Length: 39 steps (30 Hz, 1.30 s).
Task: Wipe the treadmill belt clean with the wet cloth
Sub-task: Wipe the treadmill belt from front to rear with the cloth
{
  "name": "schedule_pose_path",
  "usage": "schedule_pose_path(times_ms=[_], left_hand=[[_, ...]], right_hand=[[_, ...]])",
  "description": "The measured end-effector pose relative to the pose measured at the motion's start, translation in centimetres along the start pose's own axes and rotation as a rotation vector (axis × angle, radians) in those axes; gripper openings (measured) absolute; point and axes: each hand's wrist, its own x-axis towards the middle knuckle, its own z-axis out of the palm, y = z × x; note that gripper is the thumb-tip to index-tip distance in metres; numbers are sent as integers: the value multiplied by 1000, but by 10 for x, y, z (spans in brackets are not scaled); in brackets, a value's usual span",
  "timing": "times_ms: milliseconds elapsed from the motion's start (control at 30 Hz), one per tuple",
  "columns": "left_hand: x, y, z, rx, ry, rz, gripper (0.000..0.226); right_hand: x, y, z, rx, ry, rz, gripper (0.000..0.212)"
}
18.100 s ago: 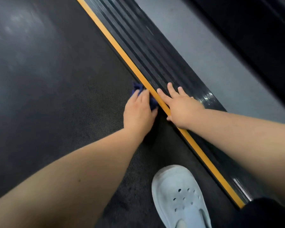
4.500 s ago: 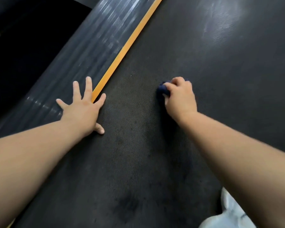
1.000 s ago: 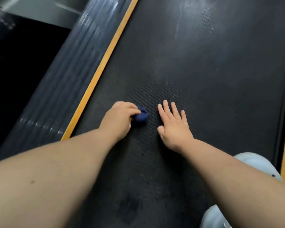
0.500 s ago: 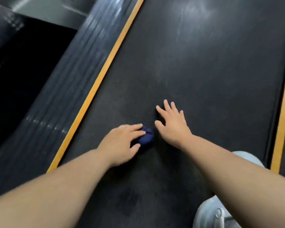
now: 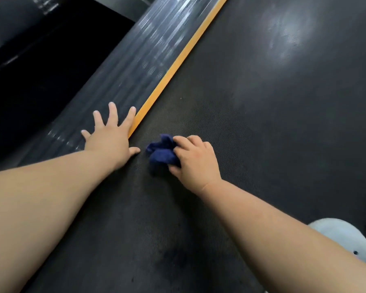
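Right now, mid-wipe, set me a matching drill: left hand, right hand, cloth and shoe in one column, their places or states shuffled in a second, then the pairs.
1. left hand
2. right hand
3. cloth
4. shoe

A. bunched, dark blue, on the belt
B. pale, at the lower right edge
C. flat, fingers spread, mostly on the ribbed side rail
D. fingers curled round the cloth

Pairs: 1-C, 2-D, 3-A, 4-B.

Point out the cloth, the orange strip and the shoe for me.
cloth (image 5: 160,154), head view, on its bunched blue folds.
orange strip (image 5: 181,60), head view, partway along its length, beside the belt.
shoe (image 5: 342,240), head view, on the pale toe cap.
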Motion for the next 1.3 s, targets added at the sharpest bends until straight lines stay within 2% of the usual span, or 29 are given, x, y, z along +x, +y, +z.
schedule_pose_path(times_ms=[133,200,267,400,467,533,567,600,700,767,833,900,967,1033,1100,1167,1233,1300], left_hand=[[2,-2,1,48,-17,6,107],[3,-2,0,51,-24,7,108],[2,-2,1,57,-31,11,108],[0,-1,1,57,-29,13,106],[0,-1,2,56,-29,18,106],[1,-2,3,57,-25,20,106],[1,-2,3,64,-22,19,106],[1,-2,4,71,-21,18,106],[1,-2,4,75,-24,22,105],[-1,-1,1,68,-31,18,105],[-1,-1,2,52,-26,13,104],[-1,-1,1,59,-24,6,104],[-2,-1,0,64,-41,-6,104],[-1,-1,1,67,-41,-12,104],[0,-2,2,65,-39,-4,104],[0,-3,1,48,-51,4,102],[0,-3,1,38,-61,3,93],[0,-2,1,19,-53,0,78]], right_hand=[[46,30,-17,-1,20,328,39],[65,42,-27,16,27,397,52],[70,39,-30,-43,-6,338,54],[31,3,-6,-23,49,168,27],[14,-4,4,21,22,21,24],[21,14,4,-45,-2,-142,25],[33,29,1,-96,21,-147,24],[48,44,-4,-132,58,-73,22],[87,78,-23,-128,82,337,27],[89,66,-24,-35,48,415,33],[70,34,-17,79,35,326,38],[43,2,-6,132,-55,132,47],[23,-11,-1,80,-147,-75,55],[34,5,-9,-44,-155,-215,53],[62,34,-17,-140,-116,-155,45],[91,63,-28,-180,-62,43,39],[100,69,-30,-124,-20,186,36],[84,44,-19,-25,-34,185,34]])
